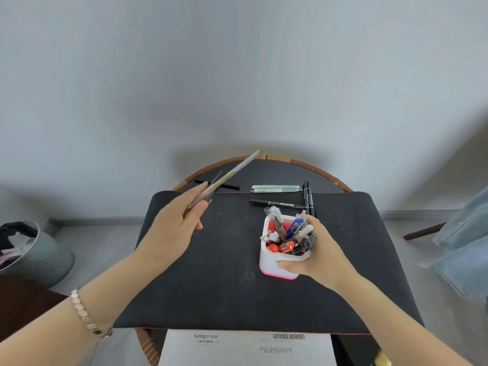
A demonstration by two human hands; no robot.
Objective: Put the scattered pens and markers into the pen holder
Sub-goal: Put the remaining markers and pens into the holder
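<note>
Black mat (pixel 224 273) is laid over a round rattan-edged table (pixel 311 167) against a grey wall. White pen holder (pixel 277 256), right of centre, is gripped by right hand (pixel 320 256). Long grey pen (pixel 227 177) is pinched in raised left hand (pixel 179 220). Loose markers (pixel 277 203) are left at the far edge

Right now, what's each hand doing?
Left hand: closed on a long thin pen, lifted above the mat.
Right hand: wrapped around the pen holder.
</note>
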